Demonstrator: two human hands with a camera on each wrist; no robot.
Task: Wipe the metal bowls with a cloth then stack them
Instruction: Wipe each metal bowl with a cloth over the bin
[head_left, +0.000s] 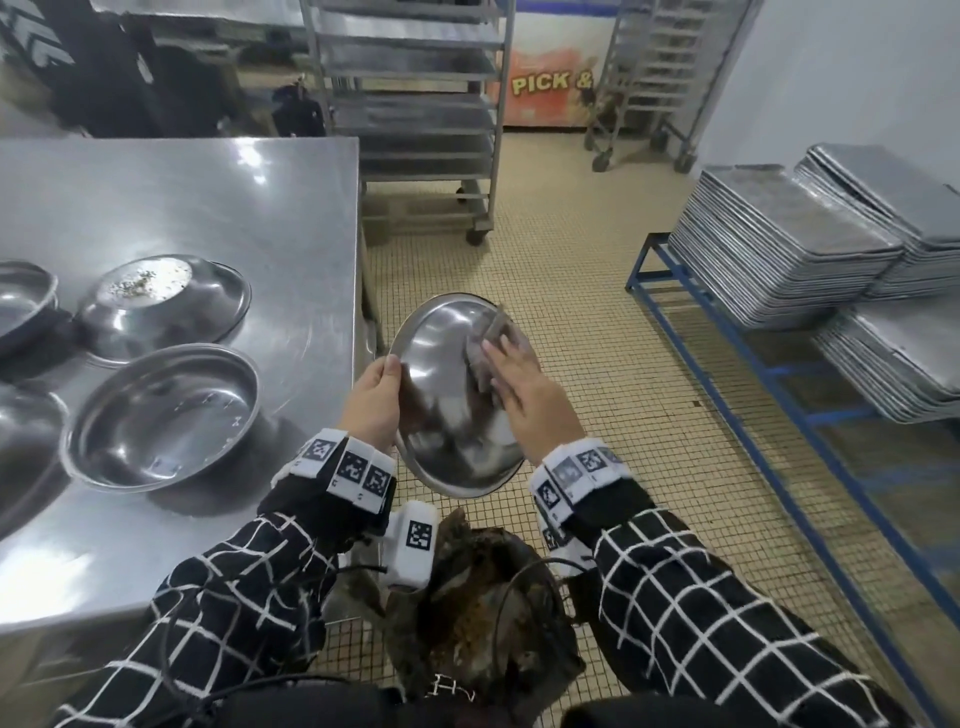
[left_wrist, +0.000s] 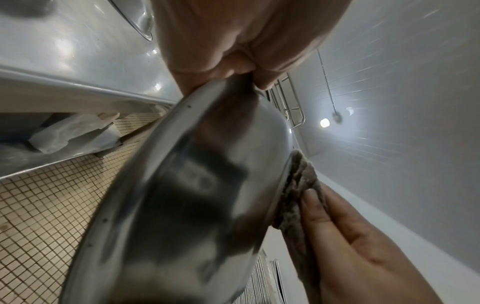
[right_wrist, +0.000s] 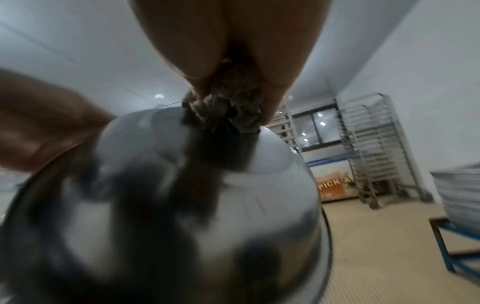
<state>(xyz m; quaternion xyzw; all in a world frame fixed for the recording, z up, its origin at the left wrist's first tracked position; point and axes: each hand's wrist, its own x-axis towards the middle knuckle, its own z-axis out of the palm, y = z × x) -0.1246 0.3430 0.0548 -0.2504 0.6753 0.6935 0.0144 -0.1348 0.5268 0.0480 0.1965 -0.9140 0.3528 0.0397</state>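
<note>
I hold a metal bowl (head_left: 447, 395) (left_wrist: 182, 195) (right_wrist: 182, 205) tilted over the floor, just off the table's right edge, with its rounded underside towards me. My left hand (head_left: 374, 395) (left_wrist: 233, 41) grips its left rim. My right hand (head_left: 524, 389) (right_wrist: 233, 41) holds a grey cloth (head_left: 485, 338) (left_wrist: 298, 185) (right_wrist: 228, 107) bunched between thumb and fingers and presses it on the bowl's upper right side. On the steel table (head_left: 234, 197) an upright bowl (head_left: 161, 415) sits near me and an upturned bowl (head_left: 161, 306) with crumbs lies behind it. Two more bowls are cut off at the left edge.
Wheeled tray racks (head_left: 415, 104) stand behind the table. Tall stacks of baking trays (head_left: 779, 244) rest on a blue frame (head_left: 727, 338) along the right wall. A dark, soiled heap (head_left: 483, 613) lies on the tiled floor below my hands.
</note>
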